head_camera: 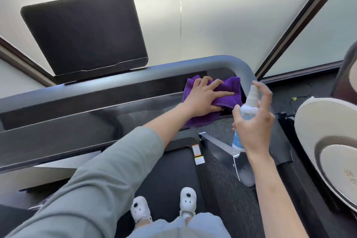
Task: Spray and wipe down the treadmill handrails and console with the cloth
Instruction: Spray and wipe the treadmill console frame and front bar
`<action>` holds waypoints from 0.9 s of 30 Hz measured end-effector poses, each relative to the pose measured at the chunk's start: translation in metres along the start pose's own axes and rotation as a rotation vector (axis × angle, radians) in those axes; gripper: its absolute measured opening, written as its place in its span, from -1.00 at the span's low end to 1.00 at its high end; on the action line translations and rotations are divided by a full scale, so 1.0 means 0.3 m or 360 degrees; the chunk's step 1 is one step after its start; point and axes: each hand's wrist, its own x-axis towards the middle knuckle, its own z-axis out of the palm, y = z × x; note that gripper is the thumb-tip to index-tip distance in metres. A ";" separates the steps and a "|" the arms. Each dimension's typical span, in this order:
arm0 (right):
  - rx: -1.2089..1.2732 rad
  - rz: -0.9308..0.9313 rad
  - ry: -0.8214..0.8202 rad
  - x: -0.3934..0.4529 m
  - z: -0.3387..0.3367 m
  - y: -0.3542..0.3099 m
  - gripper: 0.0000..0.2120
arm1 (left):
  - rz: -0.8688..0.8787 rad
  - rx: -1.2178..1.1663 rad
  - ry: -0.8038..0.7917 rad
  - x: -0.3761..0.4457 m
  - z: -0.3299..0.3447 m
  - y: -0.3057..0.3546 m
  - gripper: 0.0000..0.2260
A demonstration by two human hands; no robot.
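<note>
Purple, soft microfibre cloth (212, 100) yields under the left hand's (204, 96) flat, spread fingers; right hand (253, 120) grips the light, slick white plastic spray bottle (247, 114) mid-body.

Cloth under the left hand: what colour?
Purple terry cloth, clearest in the head view.

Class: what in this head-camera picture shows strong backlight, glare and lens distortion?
Head view: the frosted window is bright and washed out, so the screen reads as a dark shape; pale glare streaks the glossy console; the wide lens bends the handrail and tilts the window frames.
</note>
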 end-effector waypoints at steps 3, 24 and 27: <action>-0.0008 0.0011 0.0042 -0.006 -0.018 0.010 -0.45 | 0.0054 -0.0067 -0.0058 -0.010 -0.018 -0.009 -0.54; -0.0370 0.0250 0.0501 -0.030 0.035 -0.036 -0.34 | 0.0127 -0.0198 0.0109 -0.018 -0.023 -0.013 -0.46; -0.0444 0.0318 0.0554 -0.029 0.055 -0.046 -0.32 | 0.0180 -0.0262 0.0126 -0.006 -0.022 -0.024 -0.46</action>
